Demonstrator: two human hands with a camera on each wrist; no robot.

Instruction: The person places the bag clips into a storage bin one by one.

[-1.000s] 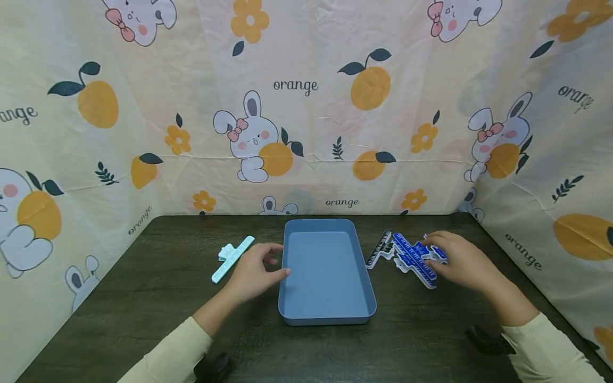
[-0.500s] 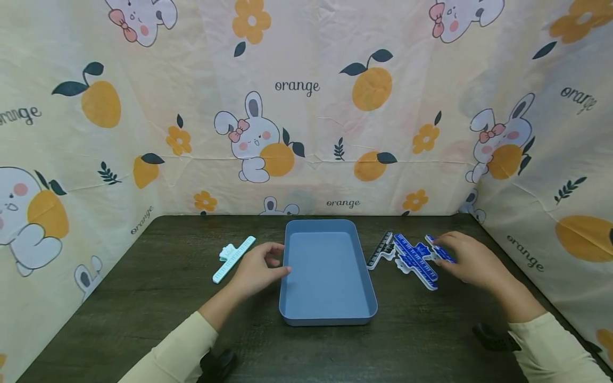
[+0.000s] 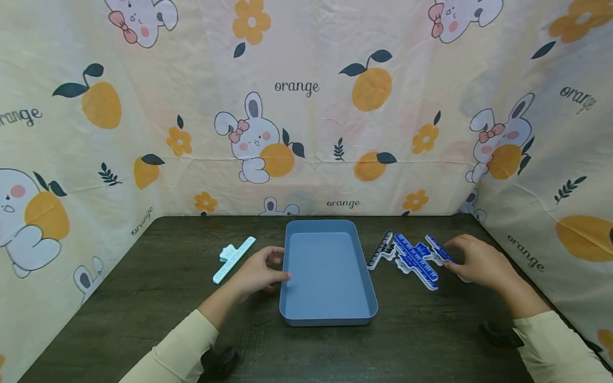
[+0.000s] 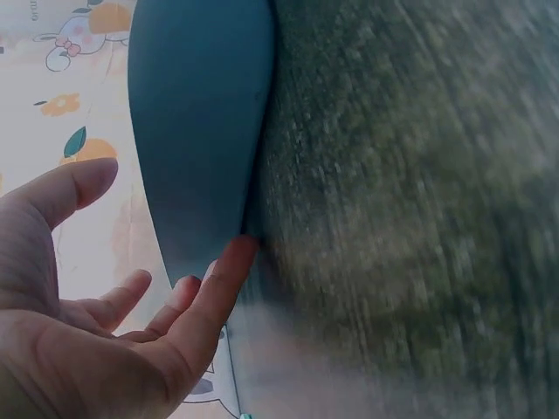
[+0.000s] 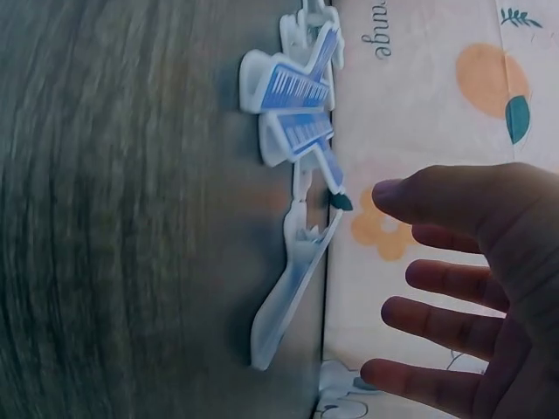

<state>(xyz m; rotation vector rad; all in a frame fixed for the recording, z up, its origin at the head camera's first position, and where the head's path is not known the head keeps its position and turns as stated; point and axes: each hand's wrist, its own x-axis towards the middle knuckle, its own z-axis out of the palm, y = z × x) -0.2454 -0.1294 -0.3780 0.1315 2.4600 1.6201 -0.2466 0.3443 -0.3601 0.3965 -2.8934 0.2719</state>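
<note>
The head view looks forward and down from above the table [image 3: 143, 319], taking in both hands and the tray [image 3: 328, 314]. The left wrist view sits close behind its palm, sharing the tray [image 4: 201, 113]. The right wrist view, equally near, shares the clips [image 5: 297, 113].

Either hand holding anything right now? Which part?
Nothing is held. Left hand rests open against the blue tray wall; right hand hovers open beside the blue clips.
</note>
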